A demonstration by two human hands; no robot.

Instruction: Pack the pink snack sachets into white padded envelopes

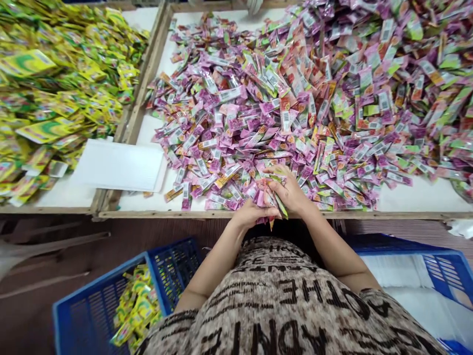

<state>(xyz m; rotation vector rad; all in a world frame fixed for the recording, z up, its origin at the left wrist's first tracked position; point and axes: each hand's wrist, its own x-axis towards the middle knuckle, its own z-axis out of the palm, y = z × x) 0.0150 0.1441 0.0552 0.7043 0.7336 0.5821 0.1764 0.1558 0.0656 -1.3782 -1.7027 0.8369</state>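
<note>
Both hands meet at the front edge of a tray heaped with small pink and purple packets (229, 113). My left hand (253, 214) is closed round several pink packets, thumb lying across them near the wooden rim (177, 215). Just to its right, my right hand (288, 190) has its fingers bent over the same bunch, with a green packet (281, 207) between the hands. The bunched packets (266, 196) point down toward the rim. Loose packets lie behind and beside both hands.
A stack of white sheets (120, 165) lies across the wooden divider on the left. Beyond it is a heap of yellow-green packets (74, 74). Below are a blue crate (99, 286) holding yellow packets and another blue crate (439, 261) with white material.
</note>
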